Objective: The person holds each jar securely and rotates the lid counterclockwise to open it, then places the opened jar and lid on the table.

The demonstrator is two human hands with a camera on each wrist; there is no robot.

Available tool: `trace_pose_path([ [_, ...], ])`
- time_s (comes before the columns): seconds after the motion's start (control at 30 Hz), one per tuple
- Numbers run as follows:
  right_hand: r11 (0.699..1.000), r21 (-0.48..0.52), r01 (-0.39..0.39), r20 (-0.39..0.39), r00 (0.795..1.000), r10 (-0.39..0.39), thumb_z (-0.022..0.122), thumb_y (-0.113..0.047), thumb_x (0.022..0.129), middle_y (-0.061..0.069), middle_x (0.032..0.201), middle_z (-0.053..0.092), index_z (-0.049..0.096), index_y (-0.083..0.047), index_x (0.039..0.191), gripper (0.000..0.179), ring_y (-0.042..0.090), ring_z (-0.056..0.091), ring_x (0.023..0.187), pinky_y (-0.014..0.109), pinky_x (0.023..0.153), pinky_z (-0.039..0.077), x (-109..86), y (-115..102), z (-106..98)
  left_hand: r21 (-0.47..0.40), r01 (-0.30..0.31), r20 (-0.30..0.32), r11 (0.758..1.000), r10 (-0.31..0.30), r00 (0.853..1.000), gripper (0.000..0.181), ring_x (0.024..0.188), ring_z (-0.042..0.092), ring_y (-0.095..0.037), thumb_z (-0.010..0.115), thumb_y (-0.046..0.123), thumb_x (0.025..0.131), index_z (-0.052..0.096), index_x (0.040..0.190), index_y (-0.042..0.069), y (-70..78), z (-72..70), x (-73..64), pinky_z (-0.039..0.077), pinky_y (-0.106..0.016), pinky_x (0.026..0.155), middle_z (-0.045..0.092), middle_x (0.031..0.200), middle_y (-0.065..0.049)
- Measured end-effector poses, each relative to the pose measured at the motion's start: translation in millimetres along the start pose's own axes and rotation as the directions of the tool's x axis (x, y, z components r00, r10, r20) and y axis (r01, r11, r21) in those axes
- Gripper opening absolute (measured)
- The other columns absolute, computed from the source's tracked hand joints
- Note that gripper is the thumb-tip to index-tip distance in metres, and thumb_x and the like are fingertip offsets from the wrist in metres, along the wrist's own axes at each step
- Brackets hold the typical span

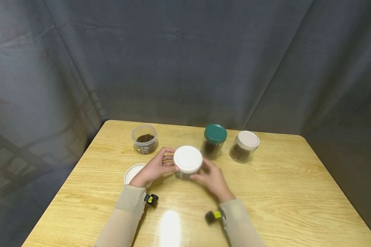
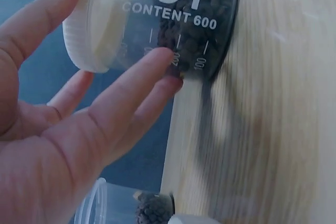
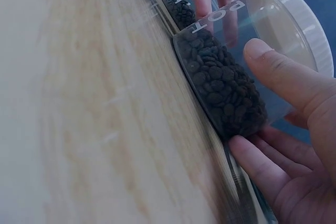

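A clear jar [image 2: 184,30] printed "POT" stands between my hands, part filled with dark pellets [image 3: 220,77]. Its white lid [image 1: 188,158] is on. My left hand [image 1: 157,167] is at the jar's left, thumb tip on the lid's edge and fairly straight fingers spread along lid and wall. From the right, my right hand [image 1: 212,177] holds the jar, its thumb on the near wall and fingers round the lower far side. The jar's base is close over the table in the right wrist view. A loose white lid [image 1: 131,172] lies partly hidden under my left wrist.
An open clear tub [image 1: 144,130] of brown pellets stands at the back left. Behind my right hand are a green-lidded jar [image 1: 215,133] and a white-lidded jar [image 1: 242,151] with dark contents. The wooden table [image 1: 296,192] ends at a grey curtain [image 1: 173,68].
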State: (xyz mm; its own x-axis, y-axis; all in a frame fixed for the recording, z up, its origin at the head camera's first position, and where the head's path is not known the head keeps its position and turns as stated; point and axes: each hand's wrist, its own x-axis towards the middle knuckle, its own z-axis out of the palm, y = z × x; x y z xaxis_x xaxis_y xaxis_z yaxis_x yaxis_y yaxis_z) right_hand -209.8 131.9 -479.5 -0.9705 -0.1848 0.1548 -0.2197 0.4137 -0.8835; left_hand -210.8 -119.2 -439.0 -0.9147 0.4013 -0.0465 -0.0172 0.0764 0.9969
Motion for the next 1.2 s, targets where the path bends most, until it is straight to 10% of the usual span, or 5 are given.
trace_pose_path([
  [0.27,1.0,0.013,0.024,0.008,1.0,-0.024,0.093,-0.017,0.07,0.014,0.138,0.062,0.058,-0.011,0.141,0.08,0.033,0.06,0.126,0.054,0.109,0.044,-0.4,1,-1,0.074,-0.009,0.01,0.997,0.009,1.0,0.087,0.133,0.051,-0.041,0.079,0.013,0.09,0.028,0.16,0.016,1.1,4.0,0.2,0.049,-0.048,0.106,0.044,0.145,-0.022],
  [0.67,0.999,0.029,0.028,0.009,1.0,-0.029,0.093,-0.015,0.069,0.014,0.139,0.061,0.058,-0.01,0.142,0.081,0.034,0.06,0.126,0.051,0.106,0.048,0.2,0,0,0.161,0.031,-0.099,0.986,-0.016,0.995,0.081,0.125,0.059,-0.039,0.088,0.015,0.08,0.037,0.143,0.012,0.9,12.2,5.1,0.052,-0.051,0.101,0.05,0.136,-0.023],
  [0.97,0.999,0.018,0.032,0.011,0.999,-0.033,0.092,-0.016,0.07,0.015,0.14,0.06,0.056,-0.008,0.144,0.082,0.034,0.059,0.127,0.049,0.106,0.049,-0.5,1,-1,0.078,0.017,-0.039,0.997,-0.014,0.999,0.059,0.128,0.054,-0.04,0.078,0.012,0.091,0.04,0.136,0.008,-1.4,1.9,1.9,0.053,-0.048,0.1,0.052,0.137,-0.025],
  [1.2,0.999,0.009,0.036,0.013,0.999,-0.036,0.093,-0.016,0.069,0.013,0.138,0.062,0.058,-0.01,0.143,0.082,0.031,0.06,0.126,0.05,0.107,0.047,-0.2,2,-1,0.094,0.017,-0.046,0.995,-0.013,0.999,0.083,0.127,0.057,-0.04,0.081,0.015,0.088,0.031,0.154,0.012,-2.1,3.6,2.3,0.053,-0.046,0.101,0.049,0.137,-0.024],
])
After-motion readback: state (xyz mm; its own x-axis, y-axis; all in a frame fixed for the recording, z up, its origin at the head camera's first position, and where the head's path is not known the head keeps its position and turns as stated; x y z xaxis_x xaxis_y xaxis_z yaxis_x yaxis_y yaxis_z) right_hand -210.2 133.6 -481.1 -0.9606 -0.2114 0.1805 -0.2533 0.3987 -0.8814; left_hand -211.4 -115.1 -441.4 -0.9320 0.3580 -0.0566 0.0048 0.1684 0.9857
